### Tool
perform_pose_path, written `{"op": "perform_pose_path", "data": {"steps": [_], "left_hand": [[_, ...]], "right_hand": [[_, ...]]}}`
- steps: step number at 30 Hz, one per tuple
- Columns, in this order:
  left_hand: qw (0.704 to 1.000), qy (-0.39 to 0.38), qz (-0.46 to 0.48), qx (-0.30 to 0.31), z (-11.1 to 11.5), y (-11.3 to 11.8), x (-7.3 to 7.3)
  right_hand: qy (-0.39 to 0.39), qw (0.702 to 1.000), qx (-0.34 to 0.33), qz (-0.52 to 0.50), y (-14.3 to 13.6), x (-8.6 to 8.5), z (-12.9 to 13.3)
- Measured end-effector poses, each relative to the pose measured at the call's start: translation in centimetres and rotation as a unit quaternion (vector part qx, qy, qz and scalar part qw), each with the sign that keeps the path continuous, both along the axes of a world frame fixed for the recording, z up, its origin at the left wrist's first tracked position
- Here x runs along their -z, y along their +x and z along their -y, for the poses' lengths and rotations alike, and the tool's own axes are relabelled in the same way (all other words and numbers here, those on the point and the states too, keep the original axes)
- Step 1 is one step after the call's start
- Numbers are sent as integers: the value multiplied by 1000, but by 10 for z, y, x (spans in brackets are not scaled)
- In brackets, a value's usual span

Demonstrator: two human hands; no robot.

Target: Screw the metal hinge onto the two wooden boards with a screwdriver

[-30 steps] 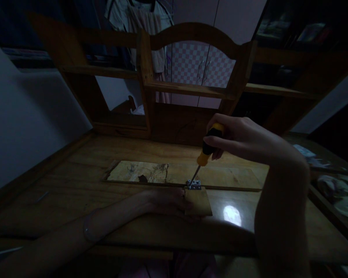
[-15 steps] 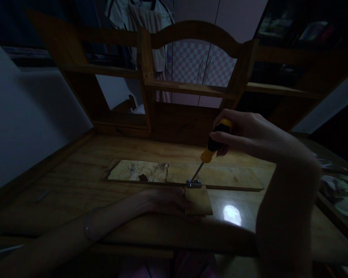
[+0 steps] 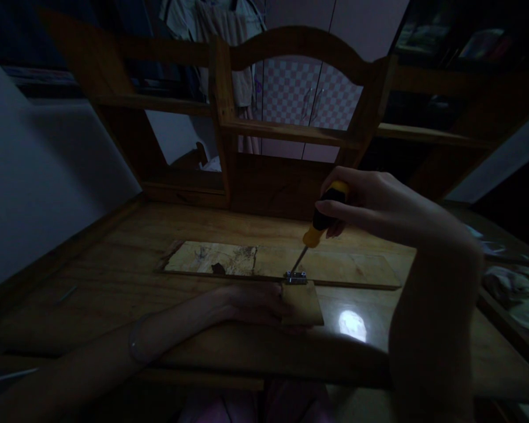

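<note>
My right hand (image 3: 357, 202) is closed around the yellow and black handle of a screwdriver (image 3: 314, 234), which leans with its tip down at a small metal hinge (image 3: 295, 278). The hinge lies at the seam between a small wooden block (image 3: 303, 304) and a long, thin wooden board (image 3: 335, 267). My left hand (image 3: 260, 302) grips the block from its left side, fingers partly hidden beneath it. The board's left part is pale and rough, with dark stains.
All this is on a wooden desk (image 3: 114, 258) with a wooden shelf unit (image 3: 286, 134) along its back. A thin stick-like item (image 3: 67, 294) lies at the left. Crumpled cloth (image 3: 518, 296) is at the right. A bright reflection shows near the block.
The screwdriver handle and my right hand have shifted very slightly left, with the tip still at the hinge. My left hand stays on the block.
</note>
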State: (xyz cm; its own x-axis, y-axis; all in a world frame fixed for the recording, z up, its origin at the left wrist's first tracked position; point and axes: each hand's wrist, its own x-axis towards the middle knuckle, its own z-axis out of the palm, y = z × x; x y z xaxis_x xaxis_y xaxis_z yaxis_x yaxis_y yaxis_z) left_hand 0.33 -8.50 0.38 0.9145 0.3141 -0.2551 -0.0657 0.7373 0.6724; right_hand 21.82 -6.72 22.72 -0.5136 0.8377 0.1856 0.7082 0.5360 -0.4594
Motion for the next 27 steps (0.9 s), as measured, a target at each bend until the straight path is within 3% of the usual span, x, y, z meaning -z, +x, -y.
{"op": "perform_pose_path", "data": {"steps": [21,27], "left_hand": [[1000,-22,10,-6,-1,-4,7],[1000,-16,11,-4,-1,-5,3]], "right_hand": [[0,1000,18,19,3,-2,0],[-18,1000,9,6,11,-4,5]]}}
